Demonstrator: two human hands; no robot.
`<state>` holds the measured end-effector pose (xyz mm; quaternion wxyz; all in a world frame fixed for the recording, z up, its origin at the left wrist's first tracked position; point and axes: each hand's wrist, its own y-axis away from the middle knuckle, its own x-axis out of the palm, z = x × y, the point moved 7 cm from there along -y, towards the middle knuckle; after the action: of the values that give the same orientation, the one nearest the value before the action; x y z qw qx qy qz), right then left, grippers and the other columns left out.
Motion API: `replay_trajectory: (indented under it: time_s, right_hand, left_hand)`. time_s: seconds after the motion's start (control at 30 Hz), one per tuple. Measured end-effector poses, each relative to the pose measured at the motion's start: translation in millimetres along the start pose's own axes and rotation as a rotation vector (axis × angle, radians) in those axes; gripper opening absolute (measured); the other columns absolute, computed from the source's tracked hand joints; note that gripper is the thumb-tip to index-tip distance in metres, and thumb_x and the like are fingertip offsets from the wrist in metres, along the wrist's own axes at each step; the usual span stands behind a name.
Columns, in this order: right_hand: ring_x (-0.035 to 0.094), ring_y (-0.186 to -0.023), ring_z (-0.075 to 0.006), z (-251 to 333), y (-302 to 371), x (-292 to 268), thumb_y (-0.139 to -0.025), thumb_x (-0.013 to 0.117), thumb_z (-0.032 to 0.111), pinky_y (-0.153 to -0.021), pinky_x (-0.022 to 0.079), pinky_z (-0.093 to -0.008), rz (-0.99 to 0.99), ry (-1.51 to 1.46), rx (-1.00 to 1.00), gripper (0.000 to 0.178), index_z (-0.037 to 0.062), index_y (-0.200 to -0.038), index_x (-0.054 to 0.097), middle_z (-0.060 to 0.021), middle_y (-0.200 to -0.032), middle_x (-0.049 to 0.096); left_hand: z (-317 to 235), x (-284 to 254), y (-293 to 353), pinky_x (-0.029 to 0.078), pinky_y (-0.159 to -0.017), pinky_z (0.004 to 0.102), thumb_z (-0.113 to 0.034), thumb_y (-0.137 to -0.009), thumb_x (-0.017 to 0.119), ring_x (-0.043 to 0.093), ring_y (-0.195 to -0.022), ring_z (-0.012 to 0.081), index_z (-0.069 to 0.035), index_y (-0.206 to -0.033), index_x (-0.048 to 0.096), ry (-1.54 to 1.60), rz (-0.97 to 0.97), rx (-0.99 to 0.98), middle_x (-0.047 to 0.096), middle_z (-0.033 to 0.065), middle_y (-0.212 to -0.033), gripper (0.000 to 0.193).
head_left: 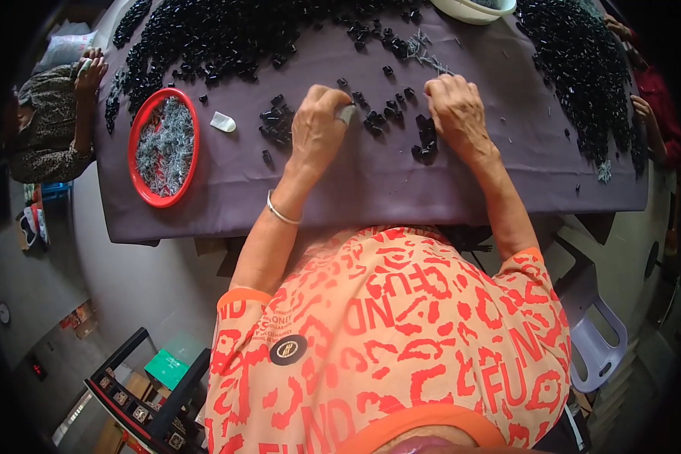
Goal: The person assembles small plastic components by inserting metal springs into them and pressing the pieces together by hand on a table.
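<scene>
My left hand (319,127) is closed over the purple cloth, thumb and fingers pressed together, with a pale cover on one fingertip. A dark bit shows at its tips, too small to name. To its left lies a small heap of black plastic pieces (277,121). My right hand (459,113) is also closed in a pinch; what it holds, if anything, is hidden. Thin silvery pins (435,62) lie just beyond its fingers. Loose black pieces (382,117) are scattered between my hands, and a short row of black pieces (425,140) lies beside my right wrist.
A red oval basket (134,155) of silvery pins stands at the left, near a white fingertip-shaped piece (223,122). Large black heaps (212,45) cover the far side and right. A pale bowl (469,10) stands at the back. Other people's hands (91,72) rest at both side edges.
</scene>
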<state>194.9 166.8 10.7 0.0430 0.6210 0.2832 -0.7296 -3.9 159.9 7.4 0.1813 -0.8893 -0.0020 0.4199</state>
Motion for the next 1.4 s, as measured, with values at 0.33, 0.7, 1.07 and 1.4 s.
replay_trajectory:
  time_s: [0.33,0.7,1.07,1.4]
  right_hand:
    - [0.057,-0.071,-0.0247,8,31,-30,-0.079,0.058,-0.006,-0.064,0.046,-0.0309,-0.148,-0.696,0.17,0.014,0.0021,-0.09,0.057,-0.0104,-0.082,0.056]
    - [0.057,-0.069,-0.0151,10,45,-41,-0.079,0.062,-0.007,-0.065,0.047,-0.0262,-0.191,-0.726,0.242,0.013,0.0003,-0.09,0.06,-0.0072,-0.083,0.059]
    - [0.056,-0.076,-0.0073,23,52,-28,-0.083,0.062,-0.006,-0.07,0.046,-0.0206,-0.08,-1.13,0.364,0.011,-0.0006,-0.092,0.06,-0.0024,-0.088,0.059]
    - [0.055,-0.08,-0.0052,55,51,-14,-0.085,0.063,-0.001,-0.073,0.044,-0.0175,0.035,-1.346,0.448,0.011,-0.0013,-0.096,0.06,0.0009,-0.087,0.058]
  left_hand:
    - [-15,-1,26,0.05,-0.063,0.0369,-0.003,-0.07,0.069,0.062,-0.07,0.0289,-0.003,-0.083,0.063,0.119,0.08,-0.114,0.062,0.0126,-0.079,0.015]
    - [-2,24,-23,0.051,-0.069,0.0392,-0.014,-0.071,0.07,0.065,-0.076,0.0324,-0.005,-0.08,0.071,-0.057,0.206,-0.323,0.067,0.0156,-0.08,0.013]
    - [-13,-1,14,0.05,-0.056,0.0259,-0.01,-0.085,0.064,0.067,-0.074,0.0172,-0.001,-0.096,0.062,0.67,0.092,-0.43,0.068,0.0106,-0.084,0.014]
    - [-11,22,92,0.052,-0.055,0.0227,-0.008,-0.088,0.059,0.065,-0.074,0.0157,-0.002,-0.113,0.058,1.4,0.153,-0.869,0.066,0.0106,-0.092,0.026]
